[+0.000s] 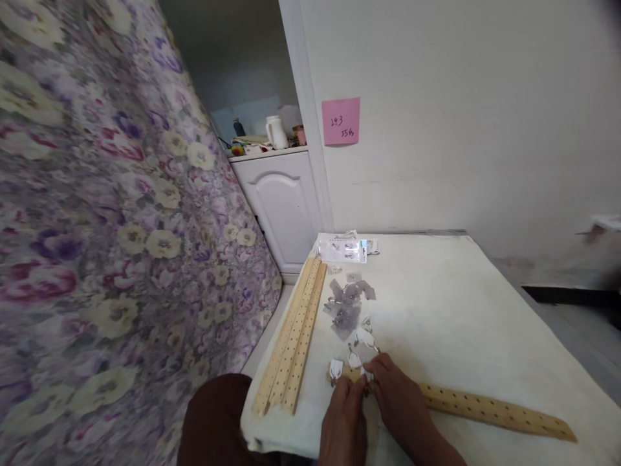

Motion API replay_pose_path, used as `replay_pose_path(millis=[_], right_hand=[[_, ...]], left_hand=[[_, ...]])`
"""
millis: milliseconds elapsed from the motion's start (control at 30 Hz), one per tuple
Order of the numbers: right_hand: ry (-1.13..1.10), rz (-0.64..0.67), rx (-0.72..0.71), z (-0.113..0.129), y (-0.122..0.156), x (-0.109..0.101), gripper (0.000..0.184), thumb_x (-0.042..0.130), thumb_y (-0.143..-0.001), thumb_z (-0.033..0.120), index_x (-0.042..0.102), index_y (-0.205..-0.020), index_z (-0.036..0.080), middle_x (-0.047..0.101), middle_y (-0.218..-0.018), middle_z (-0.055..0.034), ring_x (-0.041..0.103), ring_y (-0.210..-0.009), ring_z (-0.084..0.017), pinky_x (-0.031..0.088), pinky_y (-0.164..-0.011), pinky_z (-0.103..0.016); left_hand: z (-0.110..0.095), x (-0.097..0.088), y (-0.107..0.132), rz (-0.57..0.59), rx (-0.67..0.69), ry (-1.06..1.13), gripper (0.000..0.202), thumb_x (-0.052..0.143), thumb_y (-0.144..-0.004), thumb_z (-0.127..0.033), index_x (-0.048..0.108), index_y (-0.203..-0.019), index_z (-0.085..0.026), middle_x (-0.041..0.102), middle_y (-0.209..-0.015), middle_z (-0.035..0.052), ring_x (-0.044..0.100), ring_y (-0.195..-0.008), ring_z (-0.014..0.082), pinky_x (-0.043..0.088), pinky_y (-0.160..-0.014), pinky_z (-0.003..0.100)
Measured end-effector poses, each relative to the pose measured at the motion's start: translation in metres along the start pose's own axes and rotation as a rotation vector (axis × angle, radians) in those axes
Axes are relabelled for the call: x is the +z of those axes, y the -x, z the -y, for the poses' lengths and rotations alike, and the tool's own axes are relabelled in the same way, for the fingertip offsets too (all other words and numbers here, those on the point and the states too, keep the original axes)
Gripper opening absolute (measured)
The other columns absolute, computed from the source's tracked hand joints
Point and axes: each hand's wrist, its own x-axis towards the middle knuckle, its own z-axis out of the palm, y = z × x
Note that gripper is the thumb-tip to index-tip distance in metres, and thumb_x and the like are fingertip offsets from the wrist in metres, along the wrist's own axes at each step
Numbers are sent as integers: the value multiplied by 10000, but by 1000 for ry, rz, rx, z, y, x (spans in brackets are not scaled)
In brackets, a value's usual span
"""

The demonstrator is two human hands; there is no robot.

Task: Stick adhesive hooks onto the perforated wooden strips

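A wooden strip with rows of small holes [490, 409] lies across the near part of the table. My left hand [343, 414] and my right hand [395, 391] meet over its left part, fingers closed around a small white hook [366, 375], which they partly hide. Another white hook [336, 369] sits at the strip's left end, beside my left fingers. Just beyond my hands lie a white hook [354, 357] and a larger white piece [365, 338] with a metal hook.
Several perforated wooden strips [295, 336] lie along the table's left side. Small clear bags with metal parts [347, 304] are piled mid-table, with clear packaging [342, 250] behind. A floral curtain [145, 246] hangs at left; a knee [218, 414] is by the near-left corner.
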Motion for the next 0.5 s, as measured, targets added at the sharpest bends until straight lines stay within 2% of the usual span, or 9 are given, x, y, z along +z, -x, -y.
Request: replay_pose_path(millis=[100, 267, 400, 500], right_hand=[[-35, -30, -21, -3, 1, 3, 327, 377, -839, 149, 622, -1043, 221, 617, -1089, -59, 614, -978, -176, 472, -841, -283], [-139, -116, -66, -14, 3, 3, 448, 416, -793, 139, 515, -1226, 192, 581, -1187, -83, 589, -1029, -184, 461, -884, -299], [-150, -120, -22, -27, 7, -14, 316, 434, -783, 166, 578, -1063, 198, 627, -1008, -58, 605, -853, -180, 471, -803, -300], [-63, -61, 7, -36, 13, -29, 289, 514, -685, 154, 608, -955, 196, 622, -966, -52, 575, -880, -200, 445, -813, -305]], left_hand=[[1, -1, 0, -5, 12, -27, 541, 368, -786, -28, 499, -1272, -225, 561, -1054, 97, 573, -980, 202, 510, -842, 334], [7, 0, 2, -32, 58, -46, 478, 361, -841, -60, 497, -1276, -205, 579, -1121, 111, 576, -1047, 195, 503, -890, 345], [9, 1, 4, -95, 43, -12, 405, 380, -897, -134, 494, -1280, -200, 586, -1176, 117, 563, -1104, 206, 479, -942, 377], [7, 0, 5, -195, 17, 79, 324, 415, -910, -174, 532, -1212, -203, 607, -1139, 96, 569, -1084, 207, 475, -932, 368]])
